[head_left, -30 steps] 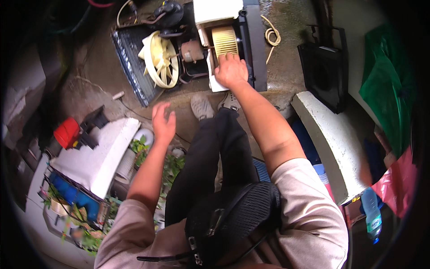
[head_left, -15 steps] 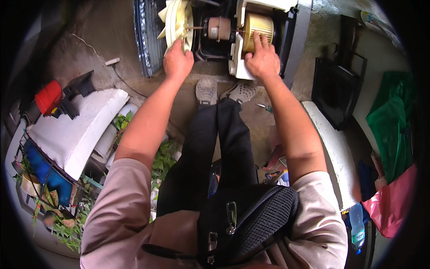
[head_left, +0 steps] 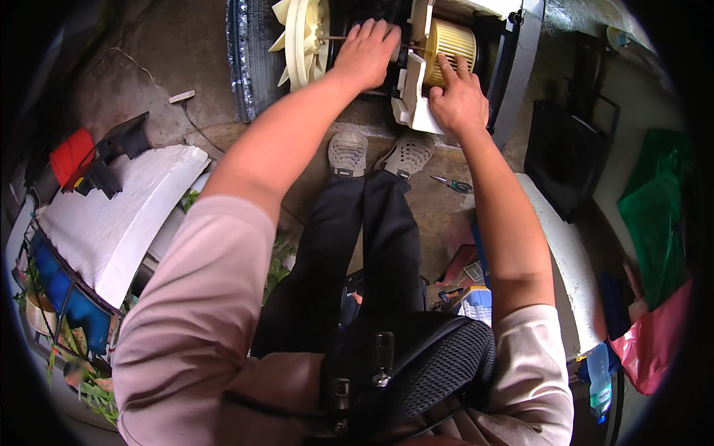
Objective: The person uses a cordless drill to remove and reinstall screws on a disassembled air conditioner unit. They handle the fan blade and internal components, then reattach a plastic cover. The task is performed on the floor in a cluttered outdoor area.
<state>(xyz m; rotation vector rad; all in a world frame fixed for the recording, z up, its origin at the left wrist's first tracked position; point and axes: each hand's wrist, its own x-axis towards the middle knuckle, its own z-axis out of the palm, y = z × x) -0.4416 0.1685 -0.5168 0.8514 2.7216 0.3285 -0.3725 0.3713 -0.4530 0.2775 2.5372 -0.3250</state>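
Note:
My left hand (head_left: 366,53) is curled over the motor (head_left: 394,50), mostly hiding it, beside a thin shaft that runs to a cream bladed fan (head_left: 296,44). My right hand (head_left: 459,100) has two fingers stretched onto a pale yellow cylindrical blower wheel (head_left: 451,41), which sits in a white foam housing (head_left: 413,108). These parts lie in an opened appliance chassis (head_left: 520,74), with a finned coil (head_left: 249,59) along its left side.
Pliers (head_left: 454,184) lie right of my shoes (head_left: 347,154). A white slab (head_left: 123,215) holds red and black parts (head_left: 72,157) at the left. A dark panel (head_left: 565,160), green sheeting (head_left: 651,208) and a bottle (head_left: 599,383) are at the right. A cord (head_left: 145,73) crosses the floor.
My left hand first moved up onto the cream fan, then shifted right from it onto the motor. My right hand stays on the blower wheel. The view has shifted, revealing the pliers.

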